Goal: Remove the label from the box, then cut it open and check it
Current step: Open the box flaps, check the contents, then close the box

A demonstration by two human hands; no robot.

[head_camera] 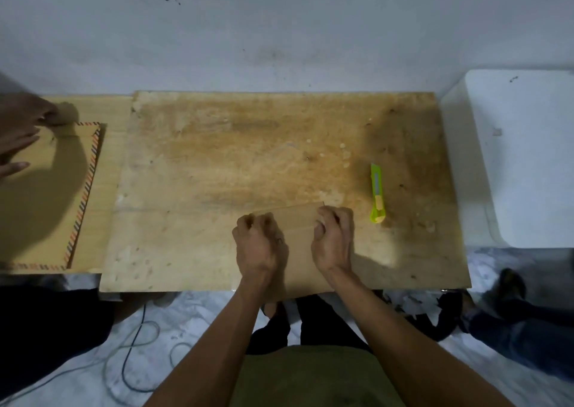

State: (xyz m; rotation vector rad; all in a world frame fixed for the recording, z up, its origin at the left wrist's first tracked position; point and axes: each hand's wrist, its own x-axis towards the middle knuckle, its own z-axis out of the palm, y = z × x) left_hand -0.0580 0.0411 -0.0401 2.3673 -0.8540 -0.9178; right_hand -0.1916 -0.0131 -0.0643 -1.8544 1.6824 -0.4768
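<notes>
The box is lying flat at the near edge of the wooden surface, right in front of the person, and it is looking more like a thin, flattened cardboard pack than a full carton. Both hands are working on its top face. The left hand is sitting on the left part with its fingers curled down onto the cardboard; the right hand is at the far right corner, fingertips bunched as if picking at an edge there. Whether either grip is actually pinching a label I cannot tell, since the knuckles are hiding the fingertips and no label is showing.

The cardboard is looking light and fairly stiff, so I would judge it is likely to slide on the worn wood unless one hand is pressing it down while the other is peeling. A corner or edge of the label is the sensible place to take hold.

The green cutter is lying untouched just to the right of the box, near the right hand.

Off to the left, another person's hand is resting on a striped-edged envelope. A white bin is standing at the right.
</notes>
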